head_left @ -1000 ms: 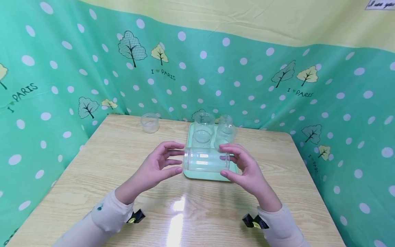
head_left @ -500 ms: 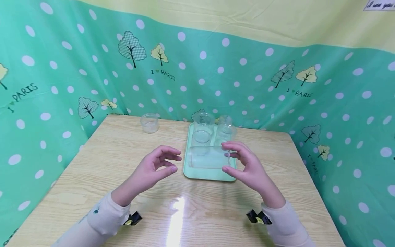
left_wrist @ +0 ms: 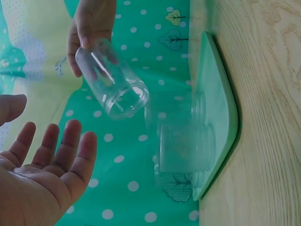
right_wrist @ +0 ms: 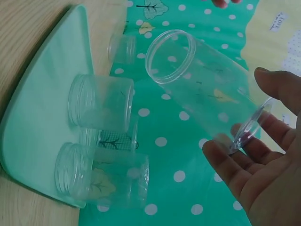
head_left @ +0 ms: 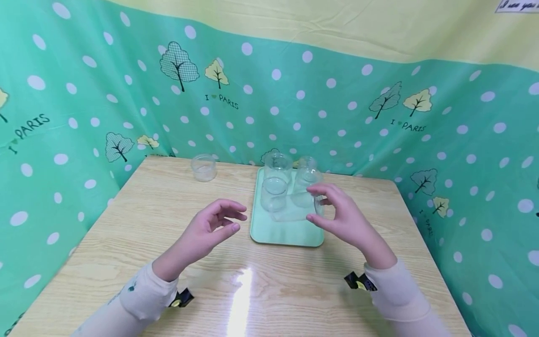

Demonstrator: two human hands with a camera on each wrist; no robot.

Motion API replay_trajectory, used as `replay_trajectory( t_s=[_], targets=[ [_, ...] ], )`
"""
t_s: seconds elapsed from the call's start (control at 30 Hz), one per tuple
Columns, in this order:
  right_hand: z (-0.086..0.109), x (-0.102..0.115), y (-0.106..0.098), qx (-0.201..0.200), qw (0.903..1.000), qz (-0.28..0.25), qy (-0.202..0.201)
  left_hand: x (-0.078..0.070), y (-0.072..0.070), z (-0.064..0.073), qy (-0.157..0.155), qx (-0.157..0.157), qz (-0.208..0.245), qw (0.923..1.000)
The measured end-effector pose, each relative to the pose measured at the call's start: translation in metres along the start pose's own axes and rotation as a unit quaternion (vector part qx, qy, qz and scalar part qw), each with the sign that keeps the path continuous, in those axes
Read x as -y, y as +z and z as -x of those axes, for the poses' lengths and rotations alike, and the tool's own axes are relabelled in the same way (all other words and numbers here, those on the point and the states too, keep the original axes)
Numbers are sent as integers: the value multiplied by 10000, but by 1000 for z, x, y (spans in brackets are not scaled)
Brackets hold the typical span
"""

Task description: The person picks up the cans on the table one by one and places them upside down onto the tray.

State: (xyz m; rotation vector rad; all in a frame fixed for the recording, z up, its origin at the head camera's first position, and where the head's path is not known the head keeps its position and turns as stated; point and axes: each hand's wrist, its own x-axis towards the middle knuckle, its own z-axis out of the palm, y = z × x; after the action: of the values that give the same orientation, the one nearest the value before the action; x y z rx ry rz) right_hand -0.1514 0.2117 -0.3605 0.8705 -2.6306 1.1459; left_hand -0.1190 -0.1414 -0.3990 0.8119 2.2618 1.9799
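Note:
A clear plastic jar (right_wrist: 207,89) is held near its base by my right hand (head_left: 347,217), with thumb on one side and fingers on the other. It tilts above the tray, its threaded mouth pointing away from that hand, toward the left. Pale green and flat, the tray (head_left: 290,236) carries several other clear jars, including one at the front left (head_left: 274,194); in the right wrist view two jars (right_wrist: 110,174) stand mouth down. My left hand (head_left: 216,224) hovers left of the tray, fingers loosely bent and apart, holding nothing.
A short clear tub (head_left: 204,169) stands alone at the back left of the wooden table (head_left: 168,201). Behind the table hangs a green dotted curtain (head_left: 236,117), close to its back edge.
The left hand has come off the jar's left end and drawn slightly away. My right hand has moved right and up with the jar, which has gone from level to tilted.

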Motion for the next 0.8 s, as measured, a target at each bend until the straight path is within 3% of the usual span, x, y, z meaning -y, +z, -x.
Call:
replay_trajectory(
  t_s=[0.27,0.8],
  targets=[
    [-9,-8,-5,382,9987,209,247,2,-9,5,-51,33,-223,9997],
    [-20,-20,-8,838,9899,604,975,6,-32,21,-274,-241,-462,9983]
  ],
)
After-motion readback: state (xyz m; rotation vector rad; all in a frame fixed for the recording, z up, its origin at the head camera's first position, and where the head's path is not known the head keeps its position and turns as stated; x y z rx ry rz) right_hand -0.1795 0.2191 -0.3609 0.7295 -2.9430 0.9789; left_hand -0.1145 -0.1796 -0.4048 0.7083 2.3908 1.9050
